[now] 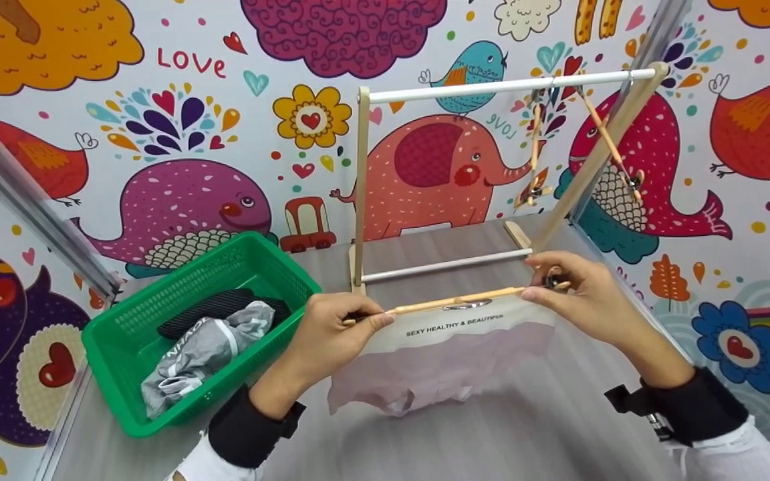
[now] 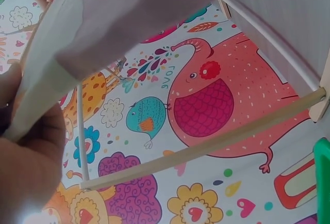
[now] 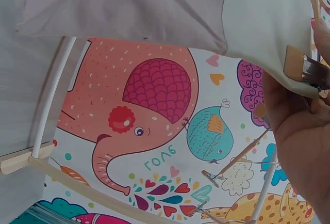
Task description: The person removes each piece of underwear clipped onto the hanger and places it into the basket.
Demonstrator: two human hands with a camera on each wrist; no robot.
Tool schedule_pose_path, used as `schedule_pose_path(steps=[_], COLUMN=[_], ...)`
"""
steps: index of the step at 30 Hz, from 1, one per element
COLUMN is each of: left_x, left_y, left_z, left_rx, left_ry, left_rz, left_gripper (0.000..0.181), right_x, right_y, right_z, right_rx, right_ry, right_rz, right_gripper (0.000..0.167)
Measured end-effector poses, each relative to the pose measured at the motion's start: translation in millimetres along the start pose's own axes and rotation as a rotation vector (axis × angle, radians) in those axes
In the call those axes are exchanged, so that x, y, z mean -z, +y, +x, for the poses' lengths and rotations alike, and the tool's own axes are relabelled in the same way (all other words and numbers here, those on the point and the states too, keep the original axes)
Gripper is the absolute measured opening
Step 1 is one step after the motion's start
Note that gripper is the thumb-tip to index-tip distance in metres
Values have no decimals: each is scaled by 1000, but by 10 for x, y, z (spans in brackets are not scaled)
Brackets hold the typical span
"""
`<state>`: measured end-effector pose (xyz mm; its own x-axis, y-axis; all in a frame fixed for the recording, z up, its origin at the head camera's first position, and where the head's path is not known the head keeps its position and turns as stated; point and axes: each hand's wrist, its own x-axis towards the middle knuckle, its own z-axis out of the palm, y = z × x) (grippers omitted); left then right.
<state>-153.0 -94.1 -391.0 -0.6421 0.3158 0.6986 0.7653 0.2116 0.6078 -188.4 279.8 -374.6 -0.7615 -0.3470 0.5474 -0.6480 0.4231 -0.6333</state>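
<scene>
Pale pink underpants (image 1: 438,364) with a white lettered waistband hang from a wooden clip hanger (image 1: 425,305) in the middle of the head view. My left hand (image 1: 335,334) pinches the hanger's left end at the waistband. At the other end, the fingers of my right hand (image 1: 575,294) hold the hanger by its clip. The right wrist view shows that wooden clip (image 3: 295,65) biting the waistband's edge, beside the right hand (image 3: 299,126). The left clip is mostly hidden by fingers. Cloth (image 2: 108,17) crosses the left wrist view above the left hand (image 2: 31,167).
A wooden rack (image 1: 361,187) with white rods stands behind the hands. Two more clip hangers (image 1: 604,127) hang at the right of its top rod. To the left, a green basket (image 1: 114,394) holds grey cloth (image 1: 204,354) and black cloth (image 1: 208,314). Patterned walls enclose the table.
</scene>
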Motion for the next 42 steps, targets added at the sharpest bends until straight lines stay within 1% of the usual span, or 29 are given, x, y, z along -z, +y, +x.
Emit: schedule_pose_path(steps=[4, 7, 12, 16, 21, 23, 28, 32, 36, 39, 42], left_x=[-14, -18, -17, -21, -44, -51, -56, -54, -56, -64, -74], left_y=[-8, -10, -3, -12, -18, -17, -10, -11, -14, -25, -42], left_z=[2, 4, 12, 12, 17, 20, 30, 34, 35, 40, 48], left_rx=[-13, -12, -7, -29, -89, -99, -91, -82, -73, -81, -102], left_ry=[15, 15, 4, 14, 36, 36, 39, 41, 40, 43, 48], left_rz=[12, 18, 11, 7, 14, 20, 31, 37, 35, 32, 33], left_gripper=[6, 6, 5, 6, 8, 8, 8, 8, 7, 7, 9], right_x=[24, 53, 94, 105, 111, 112, 112, 119, 126, 122, 118], right_y=[27, 43, 57, 68, 82, 82, 88, 106, 123, 133, 146], right_z=[-48, -81, -117, -124, -133, -139, -147, -133, -113, -110, -112], right_rx=[-3, -1, 4, 13, 26, 33, 62, 108, 138, 156, 163], right_ry=[14, 13, 13, 15, 30, 42, 56, 50, 49, 54, 58], right_rz=[55, 81, 66, 57, 40, 23, 3, 24, 34, 37, 57], right_gripper=[41, 38, 32, 28, 29, 29, 29, 26, 30, 33, 35])
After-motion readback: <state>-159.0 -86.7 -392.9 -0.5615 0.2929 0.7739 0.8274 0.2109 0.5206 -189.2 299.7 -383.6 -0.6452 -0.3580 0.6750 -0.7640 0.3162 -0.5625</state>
